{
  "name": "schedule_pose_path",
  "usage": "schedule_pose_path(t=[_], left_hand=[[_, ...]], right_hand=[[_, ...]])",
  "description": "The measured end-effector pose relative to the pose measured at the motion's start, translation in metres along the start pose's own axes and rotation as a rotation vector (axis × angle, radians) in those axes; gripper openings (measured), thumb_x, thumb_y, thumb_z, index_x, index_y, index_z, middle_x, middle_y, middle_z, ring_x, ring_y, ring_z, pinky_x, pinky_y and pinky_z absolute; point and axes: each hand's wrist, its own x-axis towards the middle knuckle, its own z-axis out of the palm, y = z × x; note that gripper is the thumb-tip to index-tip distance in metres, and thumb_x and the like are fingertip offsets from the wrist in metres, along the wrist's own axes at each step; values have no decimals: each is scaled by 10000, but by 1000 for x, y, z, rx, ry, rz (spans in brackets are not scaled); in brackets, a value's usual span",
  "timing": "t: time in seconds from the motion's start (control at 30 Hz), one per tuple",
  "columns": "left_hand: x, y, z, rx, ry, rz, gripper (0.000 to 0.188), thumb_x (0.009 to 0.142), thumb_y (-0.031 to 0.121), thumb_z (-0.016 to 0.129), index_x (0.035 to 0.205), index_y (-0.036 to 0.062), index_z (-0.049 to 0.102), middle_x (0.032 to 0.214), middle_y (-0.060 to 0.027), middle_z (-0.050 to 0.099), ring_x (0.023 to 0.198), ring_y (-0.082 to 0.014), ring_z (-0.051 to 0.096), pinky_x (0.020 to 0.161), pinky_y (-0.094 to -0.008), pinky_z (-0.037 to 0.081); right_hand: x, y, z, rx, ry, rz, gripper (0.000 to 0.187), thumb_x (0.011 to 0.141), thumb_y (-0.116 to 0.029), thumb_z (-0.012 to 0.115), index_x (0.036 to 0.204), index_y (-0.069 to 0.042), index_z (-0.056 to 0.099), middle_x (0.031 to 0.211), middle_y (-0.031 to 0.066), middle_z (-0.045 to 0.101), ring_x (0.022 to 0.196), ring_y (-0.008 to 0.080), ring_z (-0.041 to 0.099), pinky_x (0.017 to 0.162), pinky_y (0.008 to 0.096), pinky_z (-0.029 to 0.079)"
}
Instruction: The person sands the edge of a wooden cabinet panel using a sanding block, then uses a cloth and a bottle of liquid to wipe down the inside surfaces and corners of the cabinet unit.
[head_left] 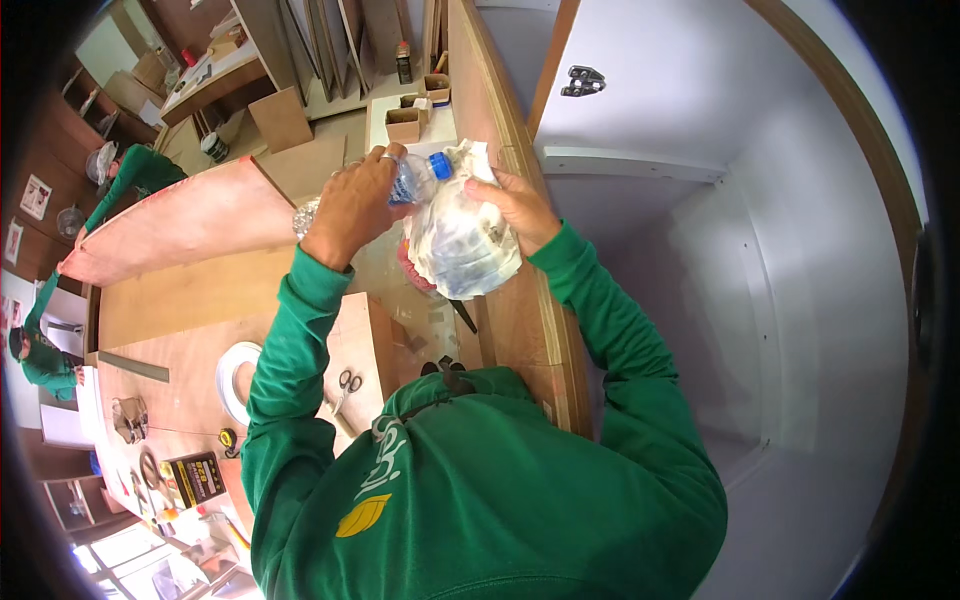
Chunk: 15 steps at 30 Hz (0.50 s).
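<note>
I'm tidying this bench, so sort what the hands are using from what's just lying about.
In use:
- clear plastic bottle with blue cap, gripped by the left hand
- crumpled white rag, held by the right hand

Lying about:
- scissors
- roll of white tape
- tape measure
- small cardboard boxes

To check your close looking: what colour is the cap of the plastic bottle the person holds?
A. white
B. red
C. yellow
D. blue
D: the bottle in the left hand has a blue cap, next to the crumpled white cloth held by the right hand.
</note>
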Motion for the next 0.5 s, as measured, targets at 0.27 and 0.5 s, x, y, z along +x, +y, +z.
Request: schedule_pose_path(t=[0.27, 0.5], left_hand=[[20, -2, -8, 131, -40, 111, 644, 715, 207, 814, 1261, 111, 486, 1180, -124, 606, 1079, -357, 615, 906, -469, 475], [30, 10, -18, 186, -43, 149, 645, 682, 170, 828, 1243, 130, 511, 1122, -98, 617, 1074, -342, 618, 873, -461, 481]], right_hand=[[2, 1, -6, 83, -39, 25, 379, 1000, -276, 569, 1209, 38, 596, 1141, 91, 667, 1029, 148, 646, 911, 286, 509], [2, 3, -9, 185, -38, 5, 400, 1022, -297, 509, 1218, 42, 589, 1163, 108, 660, 1040, 159, 645, 920, 299, 510]])
